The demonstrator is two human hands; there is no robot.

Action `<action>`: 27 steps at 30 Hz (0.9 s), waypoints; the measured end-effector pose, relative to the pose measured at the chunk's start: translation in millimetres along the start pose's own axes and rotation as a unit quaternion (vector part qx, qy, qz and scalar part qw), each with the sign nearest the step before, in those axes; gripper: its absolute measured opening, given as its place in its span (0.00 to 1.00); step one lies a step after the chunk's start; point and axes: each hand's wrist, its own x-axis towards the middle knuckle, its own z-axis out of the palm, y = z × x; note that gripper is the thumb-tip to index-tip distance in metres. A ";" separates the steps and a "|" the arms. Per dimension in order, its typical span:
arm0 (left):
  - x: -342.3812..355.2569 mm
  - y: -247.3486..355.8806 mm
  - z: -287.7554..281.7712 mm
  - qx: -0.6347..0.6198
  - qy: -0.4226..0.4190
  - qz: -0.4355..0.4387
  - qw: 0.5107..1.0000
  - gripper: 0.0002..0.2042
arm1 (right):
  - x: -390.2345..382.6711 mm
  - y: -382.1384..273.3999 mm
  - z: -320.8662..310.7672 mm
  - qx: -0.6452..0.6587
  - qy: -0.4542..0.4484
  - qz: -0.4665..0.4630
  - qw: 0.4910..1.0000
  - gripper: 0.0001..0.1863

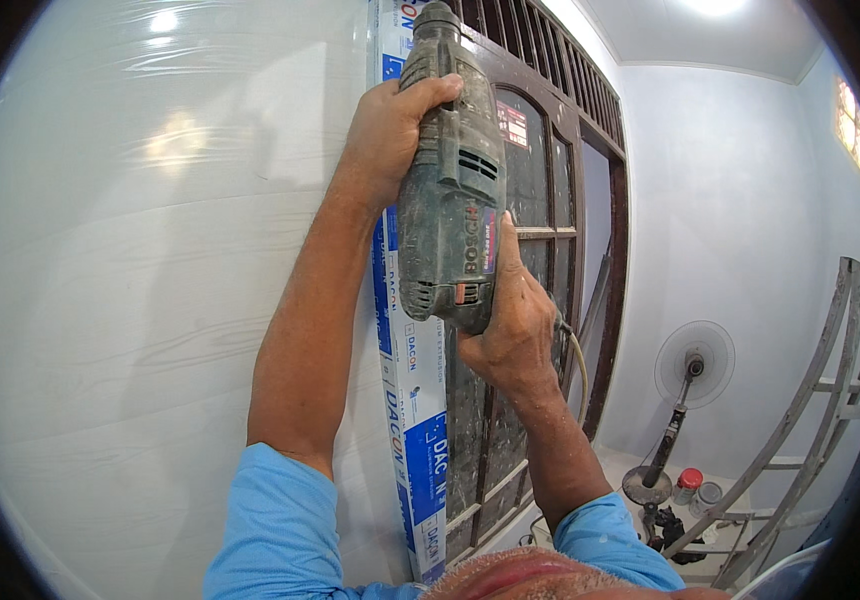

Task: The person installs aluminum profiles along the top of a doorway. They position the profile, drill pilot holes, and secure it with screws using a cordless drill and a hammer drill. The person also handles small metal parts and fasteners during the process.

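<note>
A dusty dark green corded power drill (450,190) is raised in front of me, its nose pointing up and away. My left hand (395,125) is closed round the drill's front part, thumb across the top. Lower down, my right hand (520,325) wraps the rear grip, one finger lying along the housing. Behind the drill runs an upright frame profile (415,420) covered in blue and white protective film. The drill's tip meets the top edge of the picture, so what it touches cannot be seen. A pale cable (580,375) hangs from the grip.
Plastic sheeting (150,300) covers the left side. A dark wooden door with glass panes (535,150) stands behind the profile. To the right are a pedestal fan (695,365), a leaning ladder (815,400), a red-lidded container (688,482) and a pale wall (720,200).
</note>
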 end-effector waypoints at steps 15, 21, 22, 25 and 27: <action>4.1 -3.5 -0.3 -0.006 -0.007 0.007 1.000 0.17 | 0.8 -0.5 -3.7 0.000 -0.003 0.008 1.000 0.63; 4.5 -1.7 1.8 -0.012 0.013 -0.011 1.000 0.14 | 1.9 -0.4 -2.0 0.005 0.004 0.004 1.000 0.64; 4.0 -2.0 1.1 -0.010 0.013 -0.007 1.000 0.14 | 3.0 -1.7 -3.3 0.004 0.003 0.005 1.000 0.64; 5.4 -2.9 1.6 0.000 0.007 0.001 1.000 0.15 | 2.4 1.3 -3.6 -0.004 -0.002 0.010 1.000 0.63; 5.8 -4.0 1.0 0.017 0.003 0.001 1.000 0.17 | 2.2 2.1 -4.5 -0.002 -0.002 0.007 1.000 0.63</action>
